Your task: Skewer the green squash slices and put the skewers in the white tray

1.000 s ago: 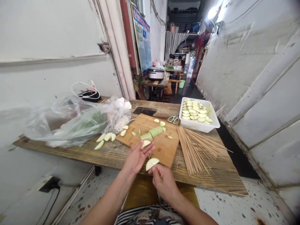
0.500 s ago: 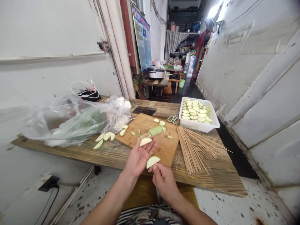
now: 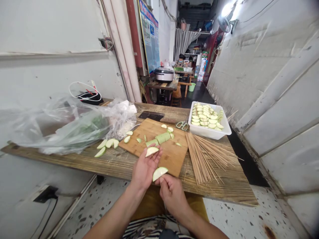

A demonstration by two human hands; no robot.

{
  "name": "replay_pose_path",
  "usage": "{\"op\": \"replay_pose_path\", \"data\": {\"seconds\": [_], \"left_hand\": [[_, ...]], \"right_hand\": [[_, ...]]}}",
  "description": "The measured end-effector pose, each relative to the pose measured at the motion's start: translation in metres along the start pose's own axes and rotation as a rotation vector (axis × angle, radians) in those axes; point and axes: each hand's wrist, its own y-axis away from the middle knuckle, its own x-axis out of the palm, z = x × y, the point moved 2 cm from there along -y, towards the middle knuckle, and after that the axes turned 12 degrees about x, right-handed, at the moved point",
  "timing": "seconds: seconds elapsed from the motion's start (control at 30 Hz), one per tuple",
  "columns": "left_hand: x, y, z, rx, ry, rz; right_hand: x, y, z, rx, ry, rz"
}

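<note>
My left hand (image 3: pixel 144 168) is turned palm up over the near edge of the cutting board (image 3: pixel 171 159). Between its thumb and fingers sits a half-moon zucchini slice (image 3: pixel 152 151), white inside with a thin green rim. Just below, my right hand (image 3: pixel 172 191) is closed in a pinch on a thin bamboo skewer, largely hidden by the fingers. A second zucchini slice (image 3: pixel 159 173) is on this skewer, right at the fingertips and apart from the first slice. Cut zucchini pieces (image 3: pixel 163 137) and small offcuts lie farther back on the board.
Loose bamboo skewers (image 3: pixel 201 156) fan out right of the board. Behind them stands a white tub (image 3: pixel 211 133) of skewered slices. Scissors (image 3: pixel 182 125) and a cleaver (image 3: pixel 152 116) lie behind the board. Left are more slices (image 3: pixel 109 143) and a plastic bag (image 3: pixel 82 129). A person (image 3: pixel 181 61) sits far back.
The view has shifted slightly, so the table and hands appear a little farther left. Both hands keep nearly the same pose, each with its slice.
</note>
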Motion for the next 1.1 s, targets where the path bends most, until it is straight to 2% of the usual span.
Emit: {"op": "replay_pose_path", "data": {"seconds": [1.1], "left_hand": [[-0.0012,0.0088,0.0077,0.05,-0.095,-0.006]], "right_hand": [[0.0006,-0.0002,-0.0089,0.007,-0.006,-0.002]]}}
